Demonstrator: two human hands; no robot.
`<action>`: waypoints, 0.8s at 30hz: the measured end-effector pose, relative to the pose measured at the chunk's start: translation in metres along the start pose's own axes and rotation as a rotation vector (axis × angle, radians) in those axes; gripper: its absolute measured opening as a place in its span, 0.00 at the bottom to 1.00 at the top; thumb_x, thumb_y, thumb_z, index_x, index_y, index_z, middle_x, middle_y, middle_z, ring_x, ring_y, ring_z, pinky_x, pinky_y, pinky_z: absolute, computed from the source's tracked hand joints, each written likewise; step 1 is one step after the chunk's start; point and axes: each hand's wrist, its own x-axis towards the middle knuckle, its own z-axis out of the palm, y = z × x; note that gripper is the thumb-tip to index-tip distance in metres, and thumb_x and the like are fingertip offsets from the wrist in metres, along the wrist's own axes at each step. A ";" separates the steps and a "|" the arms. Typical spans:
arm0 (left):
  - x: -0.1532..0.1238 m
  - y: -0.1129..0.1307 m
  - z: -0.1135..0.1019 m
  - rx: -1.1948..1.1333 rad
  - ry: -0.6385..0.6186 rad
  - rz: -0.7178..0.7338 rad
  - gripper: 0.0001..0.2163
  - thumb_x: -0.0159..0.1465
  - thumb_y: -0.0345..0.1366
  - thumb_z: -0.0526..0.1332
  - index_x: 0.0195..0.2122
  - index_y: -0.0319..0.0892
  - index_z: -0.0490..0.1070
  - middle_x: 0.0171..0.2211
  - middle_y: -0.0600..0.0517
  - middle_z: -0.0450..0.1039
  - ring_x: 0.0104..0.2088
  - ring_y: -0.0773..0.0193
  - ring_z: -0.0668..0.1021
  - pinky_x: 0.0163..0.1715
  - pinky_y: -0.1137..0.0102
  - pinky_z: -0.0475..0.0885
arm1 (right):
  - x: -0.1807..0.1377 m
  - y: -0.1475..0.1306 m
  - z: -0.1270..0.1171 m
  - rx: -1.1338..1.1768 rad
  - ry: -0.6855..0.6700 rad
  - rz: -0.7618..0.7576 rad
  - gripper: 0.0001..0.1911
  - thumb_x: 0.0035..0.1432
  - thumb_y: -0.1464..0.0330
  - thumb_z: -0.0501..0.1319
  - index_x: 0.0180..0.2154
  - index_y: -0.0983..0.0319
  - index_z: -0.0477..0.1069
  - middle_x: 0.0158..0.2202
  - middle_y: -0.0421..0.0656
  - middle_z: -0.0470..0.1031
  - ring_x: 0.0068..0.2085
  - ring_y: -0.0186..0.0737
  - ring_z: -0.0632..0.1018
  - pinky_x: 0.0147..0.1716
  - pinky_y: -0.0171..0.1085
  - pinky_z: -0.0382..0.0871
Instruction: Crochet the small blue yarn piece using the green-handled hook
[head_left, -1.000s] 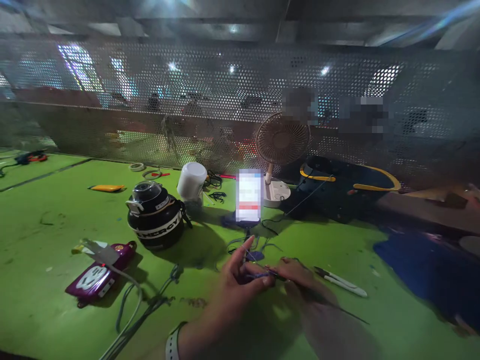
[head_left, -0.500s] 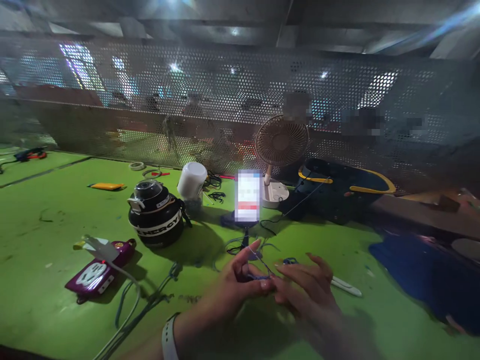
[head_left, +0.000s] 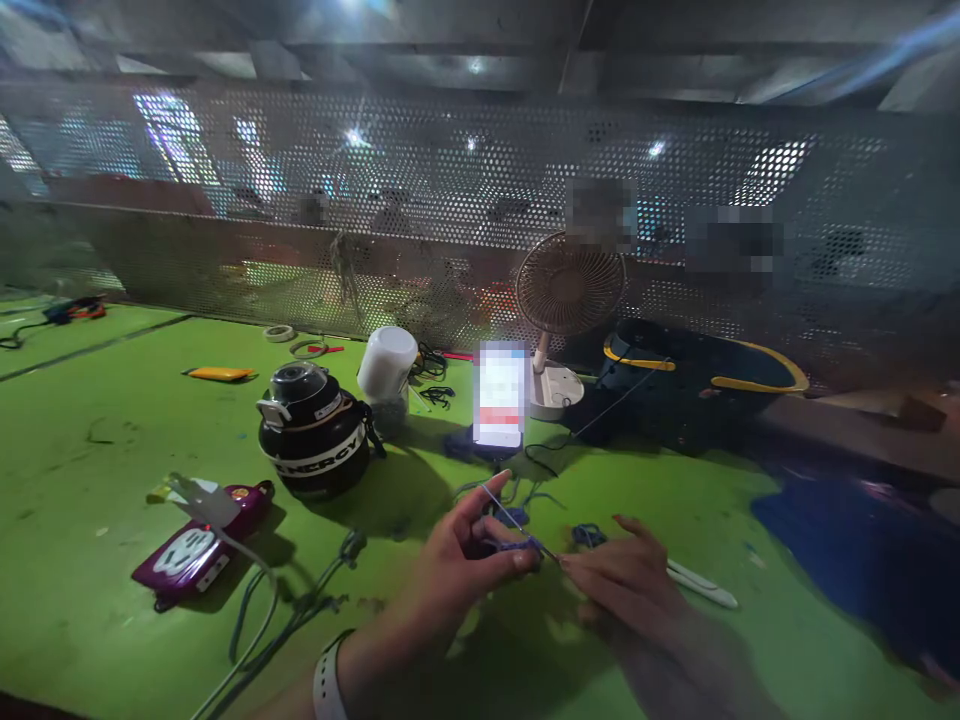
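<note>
My left hand (head_left: 476,550) pinches a small piece of blue-purple yarn work (head_left: 517,545) between thumb and fingers. A strand of yarn (head_left: 501,508) runs from its raised index finger down to that piece. My right hand (head_left: 630,580) is closed on a thin crochet hook (head_left: 551,553), whose tip meets the yarn; most of the hook is hidden by the fingers. Behind the right hand lies a small bundle of blue yarn (head_left: 589,536). A white slim tool (head_left: 703,584) rests on the table to its right, partly covered by the hand.
A phone (head_left: 499,395) stands upright ahead, beside a fan (head_left: 570,285). To the left are a black round bottle (head_left: 315,440), a white container (head_left: 388,362) and a purple power strip (head_left: 199,545) with cables. Dark blue cloth (head_left: 847,560) lies right; a perforated screen (head_left: 435,230) stands behind.
My right hand has drawn slightly right and down from the left, so the hook's tip shows between them. The yarn strand is stretched straighter. The view has shifted slightly.
</note>
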 end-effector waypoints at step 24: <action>0.000 0.001 -0.001 0.058 -0.007 0.040 0.32 0.50 0.30 0.74 0.56 0.41 0.69 0.25 0.58 0.73 0.27 0.72 0.74 0.31 0.75 0.67 | 0.007 -0.007 -0.017 0.018 -0.102 0.132 0.10 0.61 0.71 0.61 0.41 0.51 0.76 0.31 0.37 0.81 0.33 0.41 0.80 0.53 0.51 0.66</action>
